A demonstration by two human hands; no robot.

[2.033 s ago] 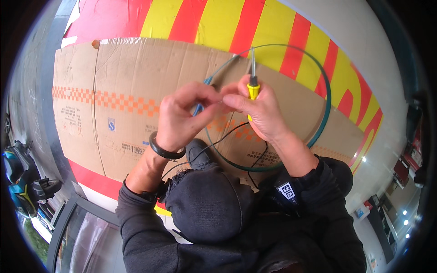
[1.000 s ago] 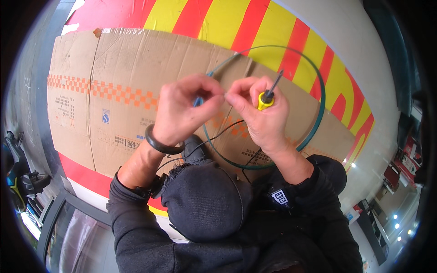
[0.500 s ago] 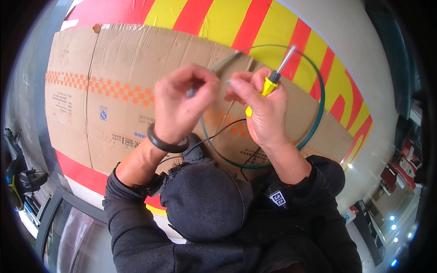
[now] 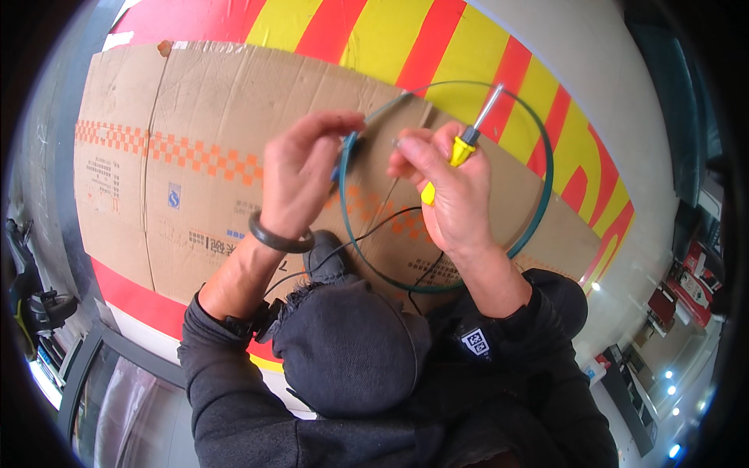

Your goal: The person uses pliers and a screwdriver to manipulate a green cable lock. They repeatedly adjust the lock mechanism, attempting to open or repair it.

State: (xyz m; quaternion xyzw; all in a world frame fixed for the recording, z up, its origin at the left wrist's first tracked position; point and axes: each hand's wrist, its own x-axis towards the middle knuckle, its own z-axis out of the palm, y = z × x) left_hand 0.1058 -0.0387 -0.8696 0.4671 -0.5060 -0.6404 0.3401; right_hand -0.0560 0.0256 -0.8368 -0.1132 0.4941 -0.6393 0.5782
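My right hand (image 4: 459,183) is closed around a screwdriver (image 4: 460,152) with a yellow handle and dark collar, its metal shaft pointing up and away. The thumb and forefinger of that hand also pinch a tiny pale piece, too small to name. A thin dark green hoop (image 4: 548,171) stands behind and around my right hand. By its left side, my left hand (image 4: 296,175) has its fingers stretched toward the hoop, thumb side partly hidden. A small blue piece (image 4: 337,168) shows beside that palm; whether it is fixed to the hoop I cannot tell.
Flattened cardboard (image 4: 211,101) lies beneath my hands, over a red and yellow striped surface (image 4: 390,39). A thin black cable (image 4: 382,222) runs across the cardboard. A shoe (image 4: 326,257) and dark knees are close below. Assorted goods (image 4: 694,285) stand at the far right.
My left hand has opened from a curled pinch, its fingers now extended. The blue piece has shifted slightly right. My right hand and the screwdriver have barely moved.
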